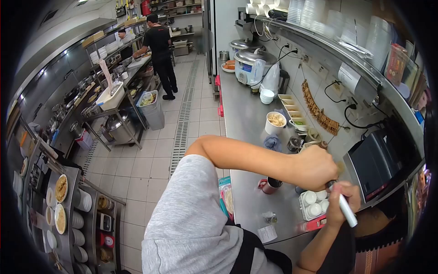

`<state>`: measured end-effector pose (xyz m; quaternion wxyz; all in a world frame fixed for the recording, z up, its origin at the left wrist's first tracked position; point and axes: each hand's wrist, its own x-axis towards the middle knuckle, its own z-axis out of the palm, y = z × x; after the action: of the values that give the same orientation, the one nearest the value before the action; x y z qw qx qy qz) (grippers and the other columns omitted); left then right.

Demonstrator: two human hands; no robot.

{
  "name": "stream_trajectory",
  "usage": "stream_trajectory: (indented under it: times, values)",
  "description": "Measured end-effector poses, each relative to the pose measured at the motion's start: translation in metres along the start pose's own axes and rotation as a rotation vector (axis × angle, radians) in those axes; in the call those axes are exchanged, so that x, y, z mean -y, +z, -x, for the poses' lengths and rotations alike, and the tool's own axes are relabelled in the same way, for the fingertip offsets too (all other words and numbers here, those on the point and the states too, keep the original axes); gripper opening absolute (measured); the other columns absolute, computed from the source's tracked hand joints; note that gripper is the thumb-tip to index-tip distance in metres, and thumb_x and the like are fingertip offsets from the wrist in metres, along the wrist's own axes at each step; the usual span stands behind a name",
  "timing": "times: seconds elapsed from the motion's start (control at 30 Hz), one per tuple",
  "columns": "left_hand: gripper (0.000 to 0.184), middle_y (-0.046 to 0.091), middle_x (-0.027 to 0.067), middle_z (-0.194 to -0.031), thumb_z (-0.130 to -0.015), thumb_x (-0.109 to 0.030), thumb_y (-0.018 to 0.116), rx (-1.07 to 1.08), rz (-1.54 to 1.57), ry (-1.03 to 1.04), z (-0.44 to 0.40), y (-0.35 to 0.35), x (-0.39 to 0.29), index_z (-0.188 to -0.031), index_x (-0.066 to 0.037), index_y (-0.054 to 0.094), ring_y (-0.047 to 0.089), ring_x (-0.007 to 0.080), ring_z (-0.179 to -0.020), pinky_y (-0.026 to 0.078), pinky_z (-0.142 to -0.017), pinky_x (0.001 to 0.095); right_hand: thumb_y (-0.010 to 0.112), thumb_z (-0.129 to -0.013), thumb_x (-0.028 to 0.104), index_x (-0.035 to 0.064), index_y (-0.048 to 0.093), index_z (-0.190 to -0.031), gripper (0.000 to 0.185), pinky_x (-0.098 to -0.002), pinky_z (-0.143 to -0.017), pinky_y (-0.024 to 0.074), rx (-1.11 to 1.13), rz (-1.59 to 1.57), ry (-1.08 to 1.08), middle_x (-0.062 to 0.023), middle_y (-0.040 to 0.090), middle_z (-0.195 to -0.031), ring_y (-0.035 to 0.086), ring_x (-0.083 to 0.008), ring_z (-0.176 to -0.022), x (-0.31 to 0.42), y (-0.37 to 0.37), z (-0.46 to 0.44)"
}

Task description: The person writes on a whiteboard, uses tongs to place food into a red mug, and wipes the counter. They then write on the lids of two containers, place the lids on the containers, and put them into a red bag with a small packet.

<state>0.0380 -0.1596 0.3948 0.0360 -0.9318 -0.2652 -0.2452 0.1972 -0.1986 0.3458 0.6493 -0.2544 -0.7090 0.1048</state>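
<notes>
white rod (348, 214), grasped in the right hand (336, 209), held above the bench (242, 114). its long axis slants from the far left, where a dark end meets the left hand (318, 168), to a blunt pale tip at the near right. left hand: clenched, on the far-left side of the right hand; whether it grips the dark end cannot be told. the right hand is nearer the pale length, fingers curled about it. white cups (314, 210) stand to the left; a dark dispenser (376, 160) lies farther right.
</notes>
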Motion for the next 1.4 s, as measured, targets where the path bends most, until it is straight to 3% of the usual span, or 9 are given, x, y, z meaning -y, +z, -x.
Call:
stream_trajectory:
  times: [0.2,0.3,0.37,0.4,0.5,0.73,1.13,1.3,1.4]
  values:
    - [0.012,0.056,0.0135,-0.054,-0.061,-0.022,0.065,0.189,-0.005,-0.152,0.042,-0.011,0.019,-0.061,-0.01,0.063,0.059,0.0298,-0.051,0.047,-0.046,0.0392,0.062,-0.063,-0.001,0.0043,0.05,-0.066,0.013,-0.0284,-0.039,0.0408,0.205,0.067,-0.426,-0.0097,0.056,-0.058,0.051,-0.0207,-0.043,0.003,0.013,-0.012]
    - [0.034,0.052,0.0121,-0.049,-0.075,-0.035,0.064,0.01,-0.294,-0.516,0.061,-0.027,0.081,-0.056,-0.007,0.06,0.054,0.0307,-0.047,0.043,-0.044,0.0401,0.063,-0.069,0.005,0.0061,0.048,-0.062,0.017,-0.0248,-0.038,0.04,0.047,0.117,-0.399,-0.0093,0.055,-0.056,0.049,-0.0167,-0.042,0.008,-0.049,-0.015]
    - [0.047,0.047,0.0168,-0.048,-0.073,-0.04,0.066,-0.102,-0.472,-0.575,0.096,-0.031,0.124,-0.05,-0.002,0.052,0.05,0.0356,-0.049,0.039,-0.046,0.041,0.063,-0.079,0.017,0.0054,0.052,-0.074,0.017,-0.0264,-0.04,0.0406,-0.42,0.028,-0.468,-0.0042,0.053,-0.055,0.049,-0.0147,-0.043,-0.002,-0.1,-0.025]
    - [0.047,0.047,0.0189,-0.049,-0.071,-0.04,0.067,-0.061,-0.454,-0.617,0.106,-0.037,0.135,-0.05,-0.001,0.051,0.05,0.0366,-0.051,0.039,-0.047,0.0415,0.06,-0.083,0.026,0.0044,0.051,-0.085,0.024,-0.026,-0.042,0.0391,-0.592,-0.089,-0.25,-0.0046,0.052,-0.066,0.047,-0.0142,-0.046,-0.004,-0.127,-0.024]
    - [0.045,0.038,0.016,-0.044,-0.067,-0.031,0.073,-0.05,-0.254,-0.733,0.116,-0.048,0.138,-0.052,0.002,0.046,0.037,0.0296,-0.04,0.033,-0.042,0.0363,0.056,-0.086,0.022,0.0055,0.052,-0.108,0.028,-0.0283,-0.064,0.0384,-0.704,-0.675,-0.25,-0.0023,0.049,-0.081,0.047,-0.0129,-0.069,-0.022,-0.206,-0.084]
    - [0.047,0.031,0.0095,-0.039,-0.068,-0.03,0.073,-0.145,-0.235,-0.674,0.116,-0.047,0.14,-0.05,0.002,0.043,0.03,0.0193,-0.037,0.027,-0.038,0.0322,0.065,-0.073,0.015,0.0146,0.057,-0.083,0.012,-0.0305,-0.069,0.0395,-0.739,-0.693,0.011,0.003,0.054,-0.072,0.05,-0.0096,-0.068,-0.076,-0.251,-0.158]
    - [0.046,0.032,0.0082,-0.039,-0.07,-0.028,0.072,-0.103,-0.21,-0.758,0.125,-0.038,0.138,-0.05,0.002,0.043,0.03,0.0155,-0.037,0.027,-0.038,0.0311,0.061,-0.075,0.012,0.0111,0.054,-0.076,0.007,-0.0293,-0.068,0.0395,-0.728,-0.567,-0.008,0.0018,0.049,-0.069,0.048,-0.0099,-0.065,-0.082,-0.248,-0.159]
    - [0.048,0.033,0.0134,-0.043,-0.07,-0.029,0.071,-0.116,-0.122,-0.635,0.118,-0.032,0.132,-0.051,0.002,0.042,0.032,0.0225,-0.04,0.031,-0.042,0.0339,0.066,-0.069,0.014,0.01,0.057,-0.072,0.01,-0.0483,-0.086,0.0374,-0.502,-1.061,-0.094,-0.0021,0.055,-0.066,0.052,-0.0188,-0.067,-0.084,-0.273,-0.141]
    - [0.039,0.056,0.0169,-0.081,-0.079,-0.034,0.064,-0.093,0.285,-0.681,0.122,-0.04,0.116,-0.085,0.001,0.047,0.052,0.0205,-0.068,0.043,-0.057,0.0331,0.062,-0.069,0.013,0.0001,0.058,-0.074,0.015,-0.0542,-0.096,0.0256,-0.492,-0.887,-0.056,-0.0155,0.057,-0.081,0.05,-0.0317,-0.092,-0.046,-0.269,-0.131]
